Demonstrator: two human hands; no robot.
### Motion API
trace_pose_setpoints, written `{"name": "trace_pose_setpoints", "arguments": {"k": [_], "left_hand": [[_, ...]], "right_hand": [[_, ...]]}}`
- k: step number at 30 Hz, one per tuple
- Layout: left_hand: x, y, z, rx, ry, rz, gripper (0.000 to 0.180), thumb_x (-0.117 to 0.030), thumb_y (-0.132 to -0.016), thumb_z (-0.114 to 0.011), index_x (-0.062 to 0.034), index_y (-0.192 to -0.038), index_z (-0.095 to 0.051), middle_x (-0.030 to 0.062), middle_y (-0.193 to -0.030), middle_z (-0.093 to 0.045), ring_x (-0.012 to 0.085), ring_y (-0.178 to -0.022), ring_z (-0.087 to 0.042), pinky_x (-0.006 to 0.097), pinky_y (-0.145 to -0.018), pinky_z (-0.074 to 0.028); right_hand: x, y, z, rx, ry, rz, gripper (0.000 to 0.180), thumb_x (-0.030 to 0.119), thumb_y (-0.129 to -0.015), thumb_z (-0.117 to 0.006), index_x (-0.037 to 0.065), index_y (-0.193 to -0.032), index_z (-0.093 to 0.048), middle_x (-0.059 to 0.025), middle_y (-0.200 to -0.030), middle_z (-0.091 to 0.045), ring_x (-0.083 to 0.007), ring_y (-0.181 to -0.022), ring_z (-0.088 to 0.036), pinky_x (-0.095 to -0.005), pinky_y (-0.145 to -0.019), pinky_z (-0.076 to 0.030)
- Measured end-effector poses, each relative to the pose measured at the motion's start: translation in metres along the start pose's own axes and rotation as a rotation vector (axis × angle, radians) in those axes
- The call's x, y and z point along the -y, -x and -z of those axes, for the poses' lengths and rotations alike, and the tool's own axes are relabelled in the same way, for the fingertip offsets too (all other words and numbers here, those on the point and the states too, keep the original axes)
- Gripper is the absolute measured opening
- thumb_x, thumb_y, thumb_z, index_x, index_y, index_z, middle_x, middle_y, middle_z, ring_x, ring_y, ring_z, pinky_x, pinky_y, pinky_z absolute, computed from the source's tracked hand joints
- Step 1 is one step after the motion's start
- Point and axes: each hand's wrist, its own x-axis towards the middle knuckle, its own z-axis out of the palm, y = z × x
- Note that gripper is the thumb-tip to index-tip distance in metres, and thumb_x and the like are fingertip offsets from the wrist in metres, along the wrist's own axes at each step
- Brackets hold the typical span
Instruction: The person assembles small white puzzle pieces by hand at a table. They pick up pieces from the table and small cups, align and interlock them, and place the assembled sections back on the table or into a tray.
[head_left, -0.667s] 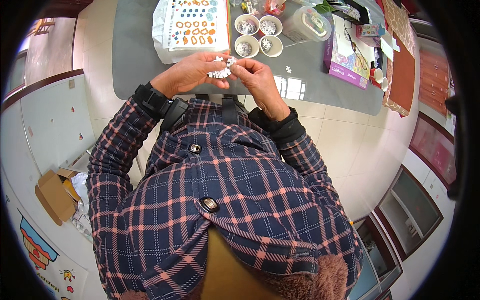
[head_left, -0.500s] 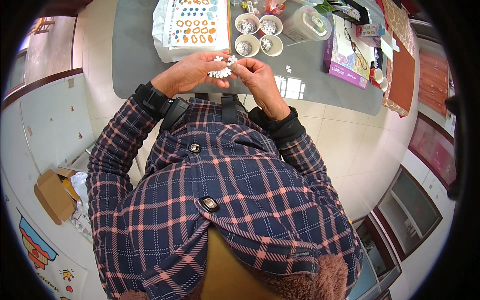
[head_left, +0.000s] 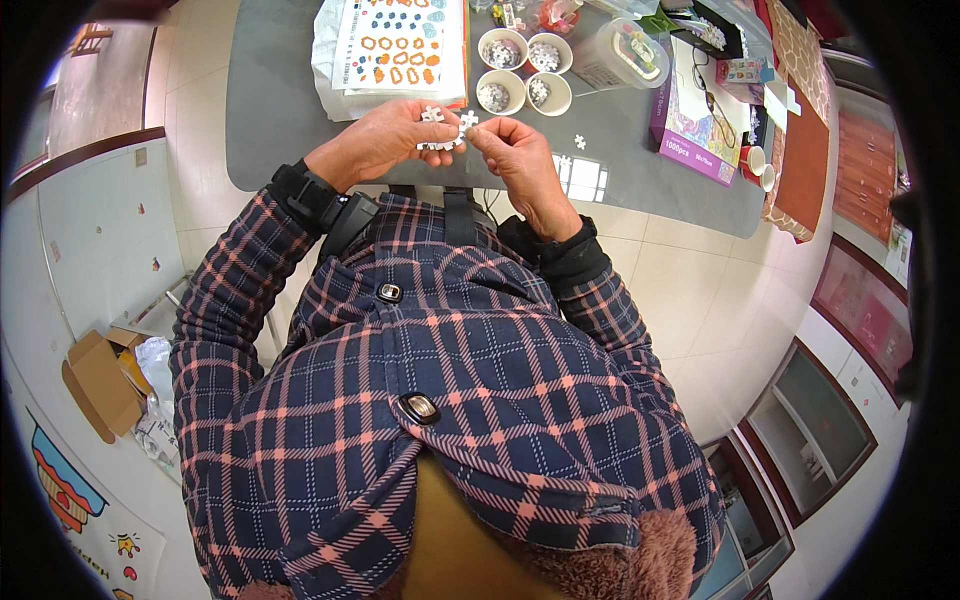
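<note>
Gray table (head_left: pixel 270 120): printed sheet (head_left: pixel 400 60) L of cups (head_left: pixel 561 97), prob kept readable.
L hand (head_left: pixel 370 145), near-left of cups, grips white pc cluster (head_left: pixel 445 146), likely bracing it; R hand (head_left: pixel 525 165), near side of cups, pinches cluster edge, prob for fine control; loose pc (head_left: pixel 580 142) near-right of cups.

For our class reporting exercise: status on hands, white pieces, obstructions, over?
Left hand holding small white knobbed pieces. Right hand pinching at their right edge. Nothing seen blocking either hand; loose white cross-shaped piece on grey table.

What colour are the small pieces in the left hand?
The small pieces are white; the head view shows them best.
</note>
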Motion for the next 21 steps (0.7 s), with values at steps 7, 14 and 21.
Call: {"name": "trace_pose_setpoints", "arguments": {"k": [7, 14, 21], "left_hand": [[0.000, -0.001, 0.000, -0.005, -0.008, 0.021, 0.014, -0.019, -0.092, -0.061, -0.0063, -0.096, -0.058, 0.0062, -0.087, -0.065, 0.0097, -0.075, -0.057, 0.022, -0.067, -0.047], [0.001, 0.000, 0.000, -0.021, -0.044, 0.044, 0.016, -0.019, -0.092, -0.061, -0.0055, -0.099, -0.059, 0.0051, -0.088, -0.062, 0.0091, -0.074, -0.055, 0.021, -0.066, -0.045], [0.003, 0.002, 0.007, -0.114, 0.009, 0.042, 0.020, -0.022, -0.089, -0.064, -0.0042, -0.098, -0.060, 0.0036, -0.086, -0.060, 0.0084, -0.071, -0.052, 0.021, -0.064, -0.041]], "right_hand": [[0.004, -0.001, -0.001, -0.002, 0.003, -0.002, 0.010, 0.013, -0.087, -0.066, 0.004, -0.089, -0.062, 0.0049, -0.069, -0.055, -0.0020, -0.056, -0.044, -0.0164, -0.050, -0.033], [0.002, -0.006, 0.005, -0.050, -0.042, -0.011, 0.011, 0.014, -0.087, -0.065, 0.003, -0.089, -0.062, 0.0033, -0.069, -0.055, -0.0021, -0.055, -0.044, -0.0166, -0.049, -0.033], [0.005, -0.068, 0.077, -0.378, 0.071, 0.173, 0.014, 0.014, -0.083, -0.065, 0.003, -0.075, -0.062, 0.0003, -0.067, -0.057, -0.0039, -0.050, -0.043, -0.0193, -0.044, -0.030]]}}
